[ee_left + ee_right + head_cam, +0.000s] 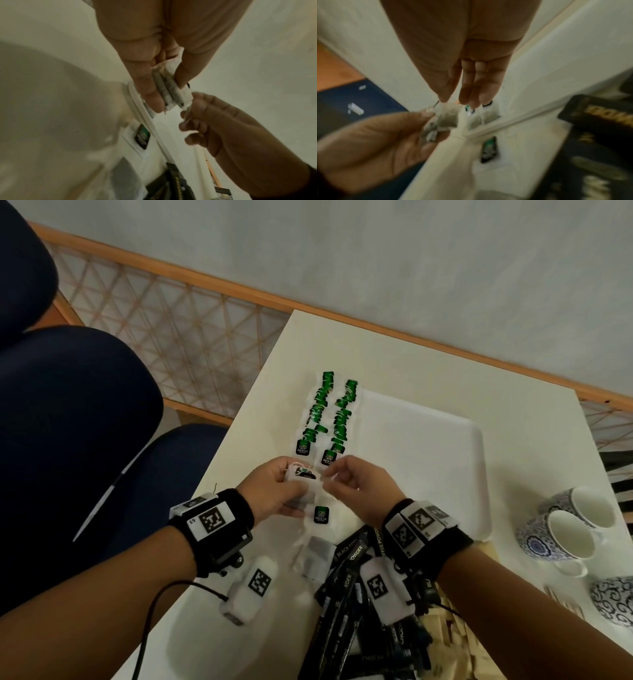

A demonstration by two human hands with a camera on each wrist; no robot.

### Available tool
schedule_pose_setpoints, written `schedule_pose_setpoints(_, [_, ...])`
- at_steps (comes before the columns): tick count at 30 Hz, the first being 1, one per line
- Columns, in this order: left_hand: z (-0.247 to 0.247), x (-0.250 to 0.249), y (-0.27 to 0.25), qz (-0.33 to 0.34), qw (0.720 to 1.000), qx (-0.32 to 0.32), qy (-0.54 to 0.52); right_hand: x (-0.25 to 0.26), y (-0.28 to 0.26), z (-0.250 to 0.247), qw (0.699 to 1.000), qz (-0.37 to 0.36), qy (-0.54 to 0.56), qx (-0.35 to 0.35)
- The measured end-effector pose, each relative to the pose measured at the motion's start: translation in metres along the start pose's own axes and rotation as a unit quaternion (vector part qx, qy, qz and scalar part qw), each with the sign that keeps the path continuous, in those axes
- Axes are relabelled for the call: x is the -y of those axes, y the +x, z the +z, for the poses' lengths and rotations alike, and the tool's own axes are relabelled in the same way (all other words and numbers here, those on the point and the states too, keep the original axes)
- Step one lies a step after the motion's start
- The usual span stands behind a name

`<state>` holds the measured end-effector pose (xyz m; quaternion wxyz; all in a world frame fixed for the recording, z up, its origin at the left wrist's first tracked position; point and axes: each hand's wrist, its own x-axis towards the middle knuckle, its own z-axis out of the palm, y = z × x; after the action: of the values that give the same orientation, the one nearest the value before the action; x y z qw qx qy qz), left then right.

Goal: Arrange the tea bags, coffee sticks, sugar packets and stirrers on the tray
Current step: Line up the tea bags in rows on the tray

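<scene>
Two rows of green-tagged tea bags [330,412] lie along the left side of the white tray [421,460]. Over the tray's near left corner my left hand [298,479] grips a small stack of tea bags [167,89] between thumb and fingers. My right hand [329,474] pinches the edge of one tea bag [186,106] at that stack, fingertips close to the left hand's. In the right wrist view my right hand's fingertips [471,100] meet above the held stack [431,133]. One loose tea bag [321,514] lies on the table below the hands.
A pile of black coffee sticks [356,611] lies under my right wrist, with pale wooden stirrers [448,631] beside it. Another tea bag [317,559] lies near the pile. Blue-patterned mugs [568,529] stand at the right. Dark blue chairs [85,412] are left of the table.
</scene>
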<state>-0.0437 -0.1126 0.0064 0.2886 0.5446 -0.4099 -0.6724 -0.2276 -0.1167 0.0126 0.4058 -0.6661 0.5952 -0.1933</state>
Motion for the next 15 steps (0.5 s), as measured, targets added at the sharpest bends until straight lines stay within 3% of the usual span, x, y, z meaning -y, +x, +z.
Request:
schedule_pose_setpoints(3, [-0.009,0.004,0.003,0.016,0.999,-0.04,0.031,-0.008,-0.001,0.006,0.968,-0.019,-0.219,0.119])
schedule_pose_setpoints(5, [-0.014,0.007,0.003,0.028,0.996,-0.063,0.051,-0.01,0.002,0.012,0.939,-0.007,-0.297,0.171])
schedule_pose_setpoints(11, [-0.023,0.011,0.006,0.041,0.995,-0.072,0.063,-0.006,0.011,0.023,0.906,-0.016,-0.378,0.189])
schedule_pose_setpoints(15, [-0.026,0.015,0.009,0.017,0.994,-0.053,0.093,-0.005,0.016,0.021,0.915,0.004,-0.355,0.189])
